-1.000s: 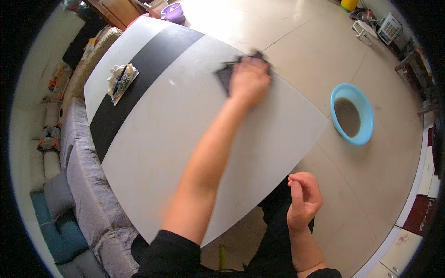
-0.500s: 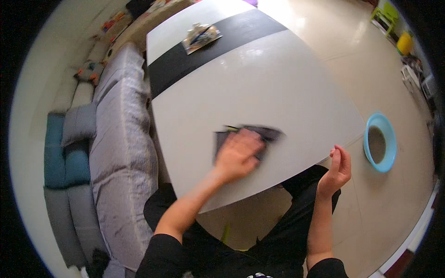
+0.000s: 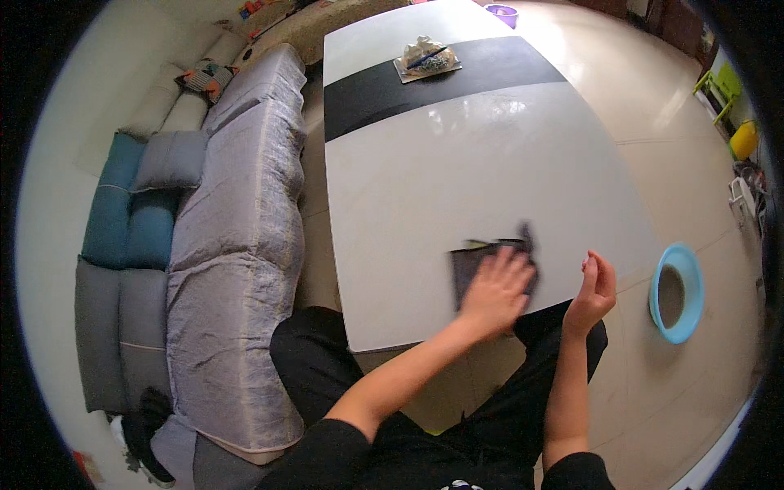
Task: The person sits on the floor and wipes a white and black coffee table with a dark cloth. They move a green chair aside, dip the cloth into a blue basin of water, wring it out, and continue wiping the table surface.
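My left hand (image 3: 496, 296) lies flat with fingers spread on a dark grey cloth (image 3: 467, 273), pressing it against the white table (image 3: 408, 204) near its front edge. The cloth is partly bunched, its far right corner blurred, with a small yellow-green bit at its upper edge. Just past the table's right front edge, my right hand (image 3: 590, 296) is raised, its fingers curled loosely together and nothing visible in them. Both bare forearms come from black sleeves.
A light-blue basin (image 3: 701, 294) of murky water stands on the floor to the right. A grey-covered sofa (image 3: 220, 220) with cushions runs along the left. Across the table's black band sits a small tray (image 3: 429, 72) of items. A purple basin (image 3: 502, 14) stands beyond.
My left hand has slid the cloth to the right across the table. The view has shifted, so the sofa and tabletop sit differently. My right hand holds about the same pose.
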A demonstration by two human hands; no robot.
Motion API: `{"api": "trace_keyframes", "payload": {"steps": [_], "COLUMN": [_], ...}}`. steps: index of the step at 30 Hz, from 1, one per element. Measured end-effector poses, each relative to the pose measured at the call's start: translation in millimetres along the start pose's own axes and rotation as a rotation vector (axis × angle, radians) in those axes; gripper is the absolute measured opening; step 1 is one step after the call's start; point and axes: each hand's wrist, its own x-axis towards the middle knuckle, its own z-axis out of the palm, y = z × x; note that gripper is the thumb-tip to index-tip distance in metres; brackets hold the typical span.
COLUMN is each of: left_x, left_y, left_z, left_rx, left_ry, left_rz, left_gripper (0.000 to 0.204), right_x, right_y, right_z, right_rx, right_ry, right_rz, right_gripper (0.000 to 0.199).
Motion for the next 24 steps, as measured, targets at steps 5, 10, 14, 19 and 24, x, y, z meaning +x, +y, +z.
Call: {"api": "trace_keyframes", "payload": {"steps": [5,10,14,19,24], "left_x": [89.0,94.5,22.2,-64.8,-64.8], "left_y": [-24.5,-177.2,-279.1,-221.4,-82.5], "left_z": [13.7,-24.2,-83.8,-78.9,-59.4], "left_rx": [-0.046,0.266,0.346,0.395,0.036], "left_ry": [-0.028,0.226,0.161,0.176,-0.016], "left_rz": [0.179,-0.337,-0.778,-0.649,-0.279], "left_gripper": [0.048,0.045,0.051,0.051,0.053], "right_x": [-11.1,-11.9,-11.5,-9.8,-9.9], "right_y": [9.9,12.6,11.5,-5.6,-8.8], "right_z": [0.8,6.1,13.6,14.3,19.3], "right_rx": [-0.061,-0.086,-0.06,-0.015,-0.002], "right_ry": [-0.131,-0.159,-0.216,-0.196,-0.199], "right_rz": [-0.092,-0.135,-0.136,-0.118,-0.1], "right_gripper": [0.011,0.01,0.01,0.012,0.012]}}
